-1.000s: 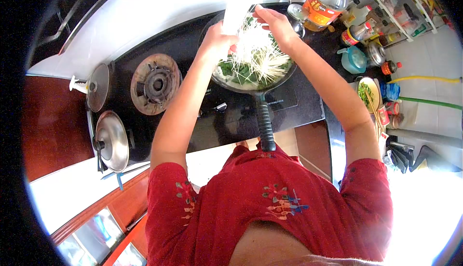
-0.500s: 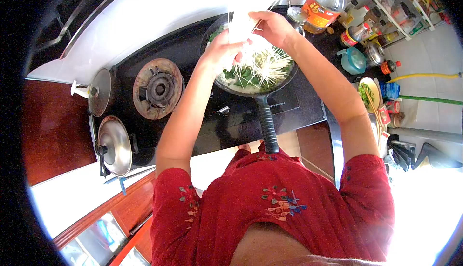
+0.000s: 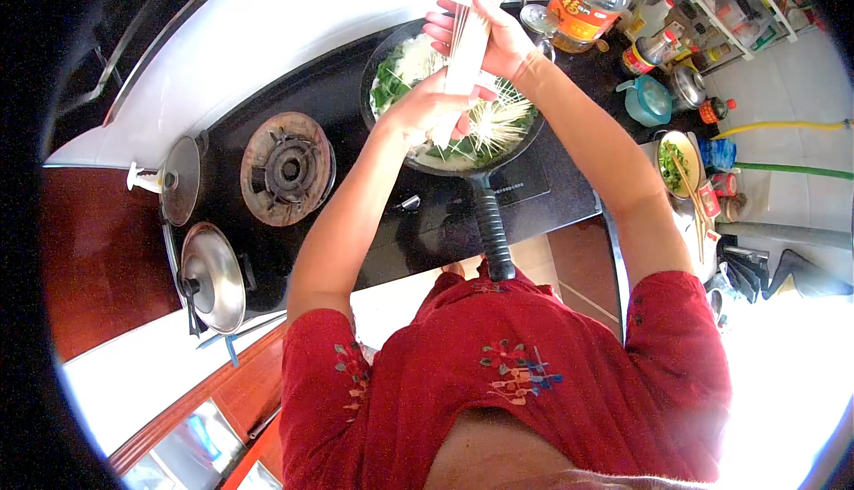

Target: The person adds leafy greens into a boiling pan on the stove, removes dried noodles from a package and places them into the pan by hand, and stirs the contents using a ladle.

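My left hand (image 3: 427,109) is closed around the lower part of a bundle of dry noodles (image 3: 467,50), held aslant over the pan. At the bundle's upper end is my right hand (image 3: 503,41), its thumb and fingers stretched apart, with the noodles lying against its palm side. Below them sits a black frying pan (image 3: 525,154) on the stove, its handle (image 3: 494,232) pointing toward my body. Leafy greens (image 3: 389,85) and pale liquid show in the pan. Loose noodle sticks (image 3: 498,125) fan out on top of them. My forearms and hands cover part of the pan.
Left of the pan is a bare burner (image 3: 289,168). Two lids, one glass (image 3: 181,183) and one metal (image 3: 218,277), stand at the left edge. At right are an oil bottle (image 3: 583,10), a teal container (image 3: 648,100), several seasoning bottles and a bowl with chopsticks (image 3: 678,165).
My right hand has opened, its fingers now spread beside the noodle bundle. The bundle is more upright in my left hand, and more greens and noodles show at the pan's left.
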{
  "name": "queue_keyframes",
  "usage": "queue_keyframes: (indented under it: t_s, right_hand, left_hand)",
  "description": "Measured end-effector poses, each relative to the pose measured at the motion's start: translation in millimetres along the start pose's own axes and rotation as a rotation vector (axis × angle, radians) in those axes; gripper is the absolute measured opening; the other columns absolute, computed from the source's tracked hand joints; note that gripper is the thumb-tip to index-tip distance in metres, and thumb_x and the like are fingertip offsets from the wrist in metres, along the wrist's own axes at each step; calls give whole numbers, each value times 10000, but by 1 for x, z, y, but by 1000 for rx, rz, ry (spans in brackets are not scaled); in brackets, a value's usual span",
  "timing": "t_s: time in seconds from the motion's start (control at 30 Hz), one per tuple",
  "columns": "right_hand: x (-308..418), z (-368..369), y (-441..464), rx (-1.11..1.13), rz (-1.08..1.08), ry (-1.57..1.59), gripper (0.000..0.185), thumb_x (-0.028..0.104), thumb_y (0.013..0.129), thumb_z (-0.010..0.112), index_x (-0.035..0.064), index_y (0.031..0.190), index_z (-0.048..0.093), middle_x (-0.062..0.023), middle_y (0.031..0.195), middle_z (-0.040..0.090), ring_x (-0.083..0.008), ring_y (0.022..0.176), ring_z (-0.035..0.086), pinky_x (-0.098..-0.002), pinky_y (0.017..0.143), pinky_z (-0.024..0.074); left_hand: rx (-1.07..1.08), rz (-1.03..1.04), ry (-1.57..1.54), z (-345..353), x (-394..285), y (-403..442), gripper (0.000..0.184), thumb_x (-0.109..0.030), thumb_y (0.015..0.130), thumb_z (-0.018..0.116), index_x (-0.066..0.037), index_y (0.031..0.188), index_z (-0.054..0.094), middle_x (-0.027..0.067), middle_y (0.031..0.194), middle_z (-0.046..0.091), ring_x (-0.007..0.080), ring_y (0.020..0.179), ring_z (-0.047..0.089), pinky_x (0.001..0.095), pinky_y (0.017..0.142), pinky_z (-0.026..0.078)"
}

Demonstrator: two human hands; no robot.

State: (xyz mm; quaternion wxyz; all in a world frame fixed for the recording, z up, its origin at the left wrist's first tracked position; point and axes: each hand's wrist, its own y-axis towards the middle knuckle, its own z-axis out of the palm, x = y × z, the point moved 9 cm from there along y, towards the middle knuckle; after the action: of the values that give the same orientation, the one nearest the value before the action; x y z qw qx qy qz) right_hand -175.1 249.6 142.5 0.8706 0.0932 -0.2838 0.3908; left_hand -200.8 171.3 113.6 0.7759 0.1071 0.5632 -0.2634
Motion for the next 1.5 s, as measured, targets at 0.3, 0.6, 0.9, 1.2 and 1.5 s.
queue_keyframes:
  t_s: [0.3,0.6,0.9,1.2,1.5]
  right_hand:
    - [-1,-23,19,-79,-6,31,244,266,853,584,109,719,454,61,534,352,-85,501,366,-256,511,398]
    - [6,-34,24,-256,-83,-69,243,246,842,600,121,723,430,53,534,356,-88,468,354,-255,475,405]
    - [5,-43,24,-401,-2,-155,265,237,814,633,82,729,435,13,572,429,-118,496,442,-290,506,445]
    - [1,-60,31,-542,-79,-199,303,276,815,619,117,693,392,31,524,355,-102,434,325,-296,443,346]
    - [1,-64,23,-646,-198,-367,307,263,786,658,89,656,441,-5,538,424,-109,422,369,-282,404,351]
  left_hand:
    - [-139,-15,-48,-4,9,8,440,-312,821,588,-24,1126,454,123,1002,596,117,554,568,232,467,470]
    - [-301,-47,7,-23,13,24,532,-559,811,521,-48,958,544,62,780,598,93,489,498,209,409,394]
    - [-365,-83,96,-37,21,22,409,-485,865,490,-86,952,486,21,670,513,88,438,429,211,364,340]
    - [-507,-46,-83,-35,38,23,406,-490,857,500,-94,939,473,11,649,494,91,470,439,219,385,355]
    - [-558,-130,-245,-40,59,26,363,-478,861,502,-123,934,486,14,666,489,104,476,434,255,419,379]
